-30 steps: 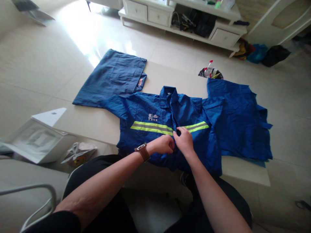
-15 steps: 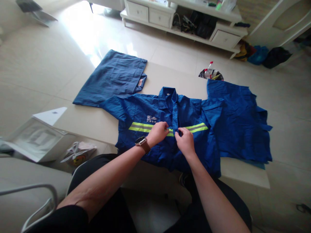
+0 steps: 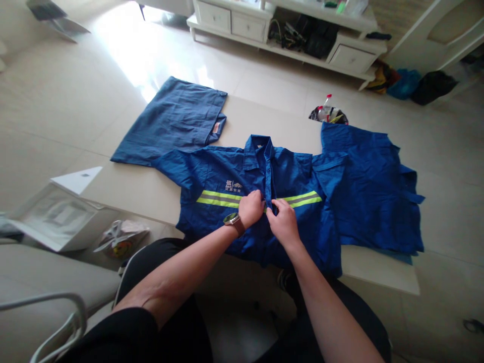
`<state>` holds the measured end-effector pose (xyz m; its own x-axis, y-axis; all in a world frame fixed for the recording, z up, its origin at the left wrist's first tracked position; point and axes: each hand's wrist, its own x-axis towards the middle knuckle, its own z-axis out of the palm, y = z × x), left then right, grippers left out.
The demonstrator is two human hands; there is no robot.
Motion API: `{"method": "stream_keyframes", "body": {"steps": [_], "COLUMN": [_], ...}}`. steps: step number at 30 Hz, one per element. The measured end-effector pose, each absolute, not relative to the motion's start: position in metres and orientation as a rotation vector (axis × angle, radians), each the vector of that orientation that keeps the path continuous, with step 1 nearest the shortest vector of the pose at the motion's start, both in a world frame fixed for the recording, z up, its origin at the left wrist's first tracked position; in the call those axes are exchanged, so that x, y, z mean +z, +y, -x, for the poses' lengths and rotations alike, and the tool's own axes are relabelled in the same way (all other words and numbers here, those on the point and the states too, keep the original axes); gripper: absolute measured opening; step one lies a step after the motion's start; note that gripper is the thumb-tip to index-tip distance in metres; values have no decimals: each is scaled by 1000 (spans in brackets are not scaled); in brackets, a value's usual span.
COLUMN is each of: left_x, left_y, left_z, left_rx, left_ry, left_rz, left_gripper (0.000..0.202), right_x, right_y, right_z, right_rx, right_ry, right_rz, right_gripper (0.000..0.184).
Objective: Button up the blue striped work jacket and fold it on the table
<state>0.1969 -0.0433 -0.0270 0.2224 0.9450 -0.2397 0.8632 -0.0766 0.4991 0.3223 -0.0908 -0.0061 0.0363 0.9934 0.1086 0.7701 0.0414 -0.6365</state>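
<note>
**A:** Where are the hands?

**B:** They meet at the middle of a blue work shirt [image 3: 219, 174]. It lies front side up, spread on a pale table [image 3: 143, 189], with the collar pointing away from the person and the hem hanging over the near edge. The left hand [image 3: 251, 207], with a brown-strapped wristwatch [image 3: 234, 222] on its wrist, is curled, its fingertips pinched on one edge of the shirt's front opening. The right hand [image 3: 283, 222] pinches the opposite edge. The hands touch each other at the level of the yellow-and-grey reflective stripe [image 3: 217, 198].

**A:** What lies around the shirt?

**B:** A darker blue folded garment [image 3: 174, 118] lies at the table's far left and touches one sleeve. A brighter blue garment [image 3: 372, 186] lies to the right against the other sleeve. Just beyond that is a crumpled bag [image 3: 328, 115] with a red-capped bottle. A white open box [image 3: 56, 214] sits on the floor to the left.
</note>
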Motion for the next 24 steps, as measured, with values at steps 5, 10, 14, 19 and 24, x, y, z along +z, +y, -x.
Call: {"method": "stream_keyframes", "body": {"steps": [5,10,14,19,24], "left_x": [-31,-32,-25,-9,5], "left_y": [-42,-41,-41,-42,-45], "left_z": [-190,-183,-177,-171,-169], "left_rx": [256,472,590,674,683], "left_ry": [1587,1404,1293,1246,1228], "left_rz": [-1942,-2034,-2032,-2014,-2038], "left_gripper": [13,12,11,12,13], "right_x": [-6,-6,-3,0,1], "right_y": [-91,-92,-92,-90,-91], "right_z": [-322,-319,-317,-317,-318], "right_rx": [529,507,455,424,416], "right_ry": [-1774,-1757,-1735,-1729,-1748], "right_rz": [1781,1770,1764,1761,1761], "right_gripper": [29,25,22,24,26]}}
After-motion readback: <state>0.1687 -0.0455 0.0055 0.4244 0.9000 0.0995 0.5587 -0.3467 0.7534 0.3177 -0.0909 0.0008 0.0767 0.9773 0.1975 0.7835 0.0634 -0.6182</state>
